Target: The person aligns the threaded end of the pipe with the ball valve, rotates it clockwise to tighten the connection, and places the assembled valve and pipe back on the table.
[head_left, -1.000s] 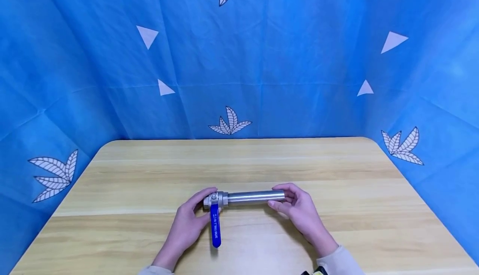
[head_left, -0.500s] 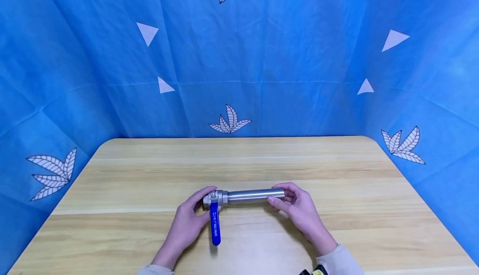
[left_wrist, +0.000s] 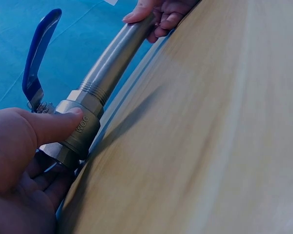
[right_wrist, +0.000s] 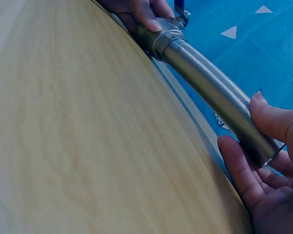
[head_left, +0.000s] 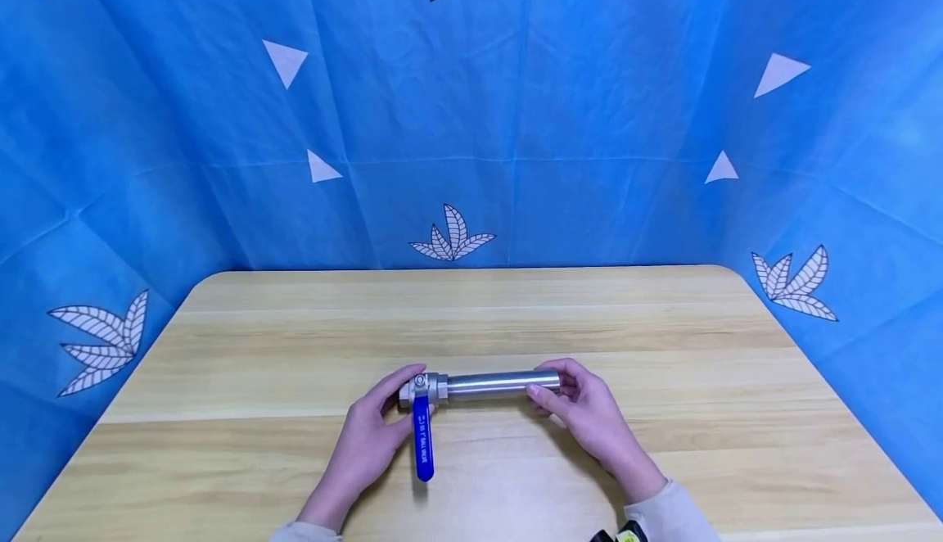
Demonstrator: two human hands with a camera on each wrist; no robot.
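Note:
A metal ball valve (head_left: pixel 433 386) with a blue lever handle (head_left: pixel 423 440) sits at the left end of a steel pipe (head_left: pixel 489 385). Pipe threads show where the two join in both wrist views. My left hand (head_left: pixel 372 435) grips the valve body (left_wrist: pixel 83 126), its thumb across the raised lettering. At the pipe's far right end, my right hand (head_left: pixel 589 415) holds the pipe (right_wrist: pixel 215 97) between thumb and fingers. The lever points toward me in the head view. A shadow lies on the wood under the assembly; whether it touches the tabletop I cannot tell.
A light wood tabletop (head_left: pixel 471 313) with rounded far corners spreads around the hands. Blue cloth (head_left: pixel 604 116) printed with white triangles and leaves hangs behind it and along both sides. A dark band with a yellow patch (head_left: pixel 628 534) shows at the right cuff.
The head view has tilted very slightly, so everything sits a little higher or lower in the frame. Both hands keep their hold on the valve and pipe, with hardly any movement.

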